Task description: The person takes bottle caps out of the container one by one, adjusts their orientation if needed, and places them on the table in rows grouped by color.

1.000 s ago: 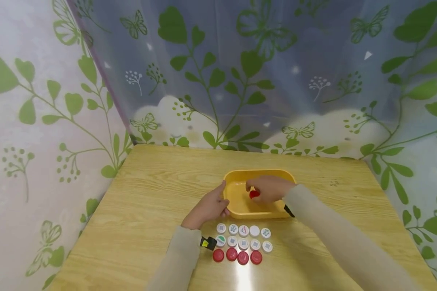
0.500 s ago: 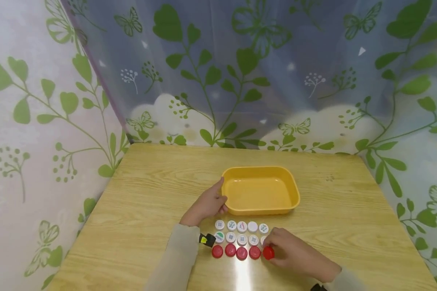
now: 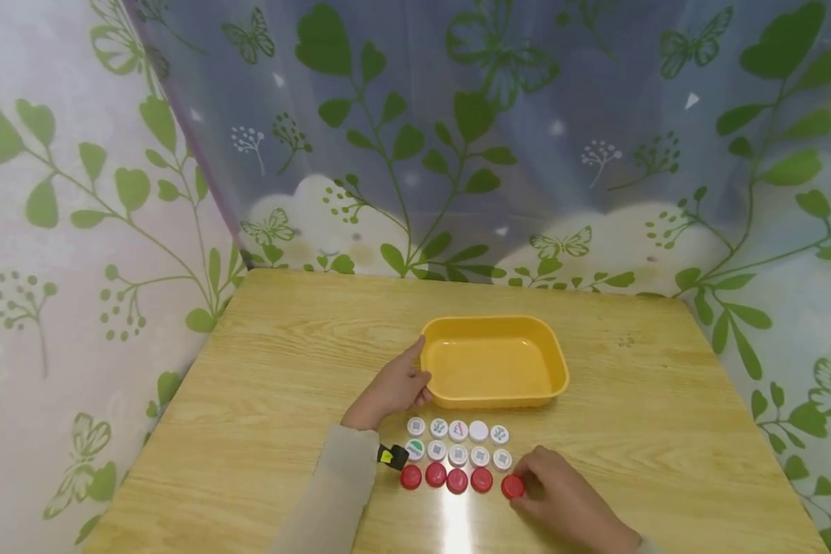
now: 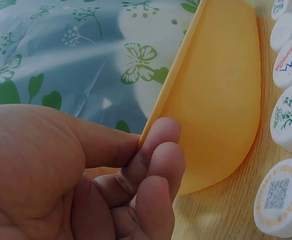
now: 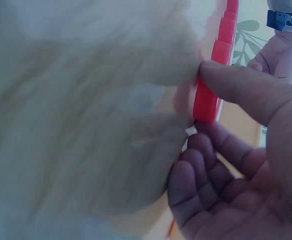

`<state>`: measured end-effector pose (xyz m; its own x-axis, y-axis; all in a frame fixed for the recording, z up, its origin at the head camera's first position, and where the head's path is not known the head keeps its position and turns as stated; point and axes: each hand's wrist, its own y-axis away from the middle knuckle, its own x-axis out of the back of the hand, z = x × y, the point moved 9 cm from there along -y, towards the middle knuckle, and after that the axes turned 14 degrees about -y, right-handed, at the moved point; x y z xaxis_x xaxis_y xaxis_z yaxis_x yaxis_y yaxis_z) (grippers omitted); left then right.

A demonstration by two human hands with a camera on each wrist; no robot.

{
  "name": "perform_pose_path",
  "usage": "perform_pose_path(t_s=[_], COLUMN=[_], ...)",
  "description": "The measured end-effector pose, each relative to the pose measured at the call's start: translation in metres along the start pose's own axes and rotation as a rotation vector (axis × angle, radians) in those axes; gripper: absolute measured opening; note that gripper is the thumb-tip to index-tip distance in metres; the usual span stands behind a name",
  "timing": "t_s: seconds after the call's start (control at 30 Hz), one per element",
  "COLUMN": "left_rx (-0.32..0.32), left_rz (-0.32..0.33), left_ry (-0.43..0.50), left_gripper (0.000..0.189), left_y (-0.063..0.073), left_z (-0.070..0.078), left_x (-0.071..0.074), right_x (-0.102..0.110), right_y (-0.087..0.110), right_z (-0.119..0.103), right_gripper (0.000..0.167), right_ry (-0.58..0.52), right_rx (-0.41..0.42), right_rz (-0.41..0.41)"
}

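My left hand (image 3: 391,388) pinches the left rim of a yellow plastic tray (image 3: 561,362); in the left wrist view the thumb and curled fingers (image 4: 158,197) grip the tray wall (image 4: 221,90). Thumb and index finger of my right hand (image 3: 561,492) hold a red bottle cap (image 3: 512,486) at its edges, on the table at the right end of a row of red caps. The right wrist view shows this red cap (image 5: 206,100) between thumb and fingertips. A small gap separates it from the neighbouring red cap (image 3: 481,480).
Two rows of white bottle caps (image 3: 458,430) lie between the tray and the red row, some printed with codes or logos. The wooden table (image 3: 305,338) meets a leaf-patterned curtain (image 3: 360,154) at the back. A black strap device (image 3: 392,456) sits on my left wrist.
My right hand has come out of the tray with a red cap and brought it down to the right end of the red row. The left hand stays on the tray rim.
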<state>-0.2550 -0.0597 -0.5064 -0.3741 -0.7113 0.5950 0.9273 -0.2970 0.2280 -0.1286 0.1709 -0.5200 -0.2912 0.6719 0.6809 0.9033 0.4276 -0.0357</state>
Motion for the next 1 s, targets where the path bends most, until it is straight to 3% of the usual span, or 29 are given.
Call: perform_pose_path(t_s=[0.2, 0.33, 0.43, 0.53, 0.73, 0.9, 1.0], left_rx=[0.035, 0.041, 0.025, 0.016, 0.059, 0.097, 0.088], left_rz=[0.015, 0.033, 0.051, 0.074, 0.156, 0.216, 0.310], left_ry=[-0.010, -0.022, -0.038, -0.047, -0.052, -0.129, -0.233], left_gripper=[0.069, 0.069, 0.069, 0.068, 0.067, 0.070, 0.074], left_y=[0.004, 0.006, 0.006, 0.004, -0.005, -0.011, -0.011], left_z=[-0.003, -0.003, -0.001, -0.001, -0.005, -0.009, -0.012], left_x=[0.002, 0.005, 0.005, 0.005, 0.016, 0.028, 0.045], right_x=[-0.004, -0.006, 0.008, 0.041, 0.106, 0.132, 0.144], right_y=[-0.005, -0.009, -0.015, -0.031, -0.074, -0.094, -0.102], right_z=[0.002, 0.005, 0.007, 0.009, 0.016, 0.031, 0.037], right_gripper=[0.030, 0.032, 0.031, 0.023, 0.009, 0.017, 0.022], right_ry=[-0.039, -0.048, -0.041, -0.040, -0.029, 0.031, 0.106], right_rx=[-0.060, -0.124, -0.154, -0.175, -0.123, -0.083, -0.050], right_rz=[0.039, -0.001, -0.066, -0.070, 0.103, 0.235, 0.317])
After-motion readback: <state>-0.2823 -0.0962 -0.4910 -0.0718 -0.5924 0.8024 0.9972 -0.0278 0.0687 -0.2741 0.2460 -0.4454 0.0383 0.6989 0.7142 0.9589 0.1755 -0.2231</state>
